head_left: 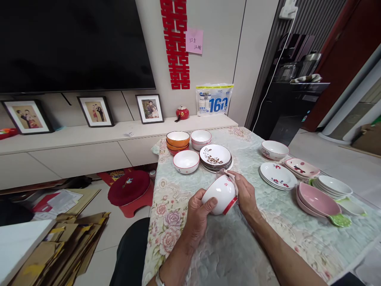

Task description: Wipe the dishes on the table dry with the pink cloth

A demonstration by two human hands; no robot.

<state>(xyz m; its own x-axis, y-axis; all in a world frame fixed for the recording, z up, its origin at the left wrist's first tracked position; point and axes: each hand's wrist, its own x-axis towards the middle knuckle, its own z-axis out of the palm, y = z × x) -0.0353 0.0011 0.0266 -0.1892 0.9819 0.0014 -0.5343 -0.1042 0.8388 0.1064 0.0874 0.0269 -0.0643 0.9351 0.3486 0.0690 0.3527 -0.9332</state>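
A white bowl [218, 195] with a red foot ring is tilted on its side above the near part of the table. My left hand [199, 210] grips it, thumb across the outer wall. On the far right side of the bowl, my right hand [244, 192] presses a thin pale cloth or wipe [233, 178] against the wall near the rim. Just beyond stand a stack of plates [214, 154] with brown flowers and a white bowl with a red rim [186, 161]. The bowl's inside is turned away from me.
Behind are orange bowls [177, 138] and pink-rimmed bowls [201, 137]. At right stand flowered plates [278, 174], pink dishes [320, 198], small white bowls [333, 186] and a large bowl [275, 149]. A red stool [131, 190] is left of the floral-covered table [169, 222].
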